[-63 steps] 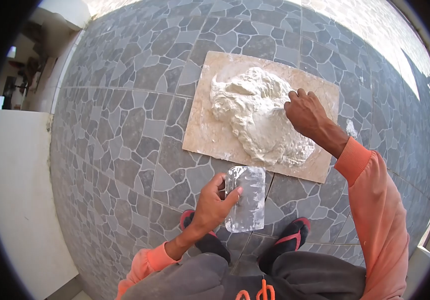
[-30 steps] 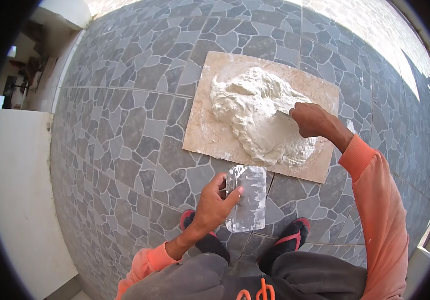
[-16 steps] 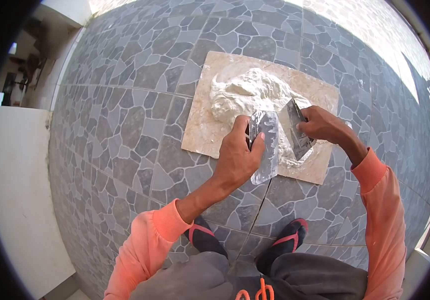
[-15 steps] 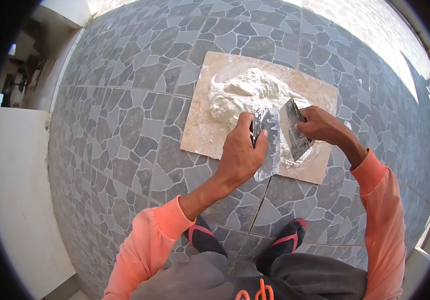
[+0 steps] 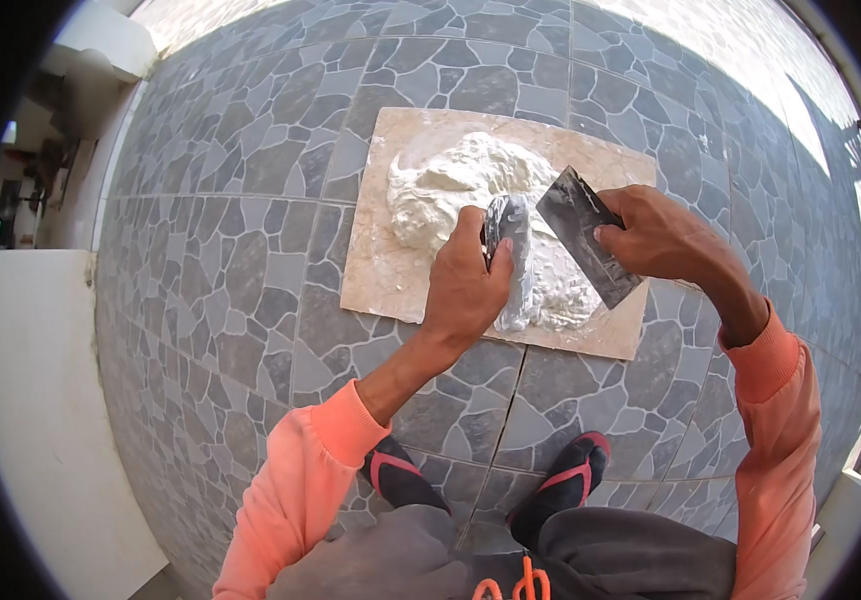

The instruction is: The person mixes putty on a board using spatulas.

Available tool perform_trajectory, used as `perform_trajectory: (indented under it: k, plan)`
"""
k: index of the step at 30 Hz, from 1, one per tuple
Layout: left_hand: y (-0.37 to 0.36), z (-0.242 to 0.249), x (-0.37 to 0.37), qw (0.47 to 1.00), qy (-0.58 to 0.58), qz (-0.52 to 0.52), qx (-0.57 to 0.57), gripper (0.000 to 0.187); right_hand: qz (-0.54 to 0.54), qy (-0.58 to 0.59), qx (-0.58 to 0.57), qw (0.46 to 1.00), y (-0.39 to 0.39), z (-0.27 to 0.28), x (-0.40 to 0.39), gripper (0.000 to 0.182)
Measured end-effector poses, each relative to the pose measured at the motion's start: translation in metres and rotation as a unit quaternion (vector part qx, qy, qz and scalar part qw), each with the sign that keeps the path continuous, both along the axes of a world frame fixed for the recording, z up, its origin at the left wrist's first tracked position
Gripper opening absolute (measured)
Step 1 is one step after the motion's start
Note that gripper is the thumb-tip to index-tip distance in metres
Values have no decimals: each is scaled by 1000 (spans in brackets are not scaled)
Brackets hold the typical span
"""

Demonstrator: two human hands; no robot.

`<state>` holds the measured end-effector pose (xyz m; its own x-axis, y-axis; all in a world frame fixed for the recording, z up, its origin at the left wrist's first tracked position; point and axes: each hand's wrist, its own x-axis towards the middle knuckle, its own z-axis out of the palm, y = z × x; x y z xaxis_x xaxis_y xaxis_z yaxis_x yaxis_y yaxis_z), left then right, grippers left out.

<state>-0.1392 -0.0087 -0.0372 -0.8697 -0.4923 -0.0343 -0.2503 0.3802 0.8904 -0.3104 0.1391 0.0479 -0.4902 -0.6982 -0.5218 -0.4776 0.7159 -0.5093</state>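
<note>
My left hand [image 5: 468, 272] grips a putty knife [image 5: 519, 262] whose blade is smeared with white paste. Closed around a second putty knife [image 5: 590, 240], my right hand [image 5: 655, 232] holds its broad dark blade tilted, with the thumb pressed on the flat. A heap of white putty [image 5: 470, 170] spreads over a beige tile [image 5: 380, 275] lying on the floor. Both blades are over the right half of the tile, a small gap between them. Part of the putty is hidden behind my left hand and its knife.
The floor [image 5: 240, 260] has a grey stone-patterned tile surface. My feet in flip-flops [image 5: 578, 470] stand just below the board tile. A pale low wall [image 5: 40, 400] runs along the left, and sunlight falls across the far right floor.
The two knives have moved apart, and the right one has turned to show more of its flat face. My left knife appears turned more edge-on. The view has shifted slightly.
</note>
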Motion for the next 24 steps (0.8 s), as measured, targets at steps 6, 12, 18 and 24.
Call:
perform_trajectory:
  k: [6, 12, 18, 24]
  plan:
    - [-11, 0, 11, 977, 96, -91, -169, 20, 73, 160, 22, 984, 20, 27, -22, 12]
    - [-20, 7, 21, 930, 138, -197, -278, 29, 134, 203, 11, 970, 32, 59, -28, 11]
    - [-27, 3, 27, 919, 175, -210, -286, 33, 163, 184, -15, 969, 33, 75, -16, 14]
    - [-29, 8, 30, 915, 191, -218, -281, 37, 181, 125, 4, 976, 27, 71, -11, 16]
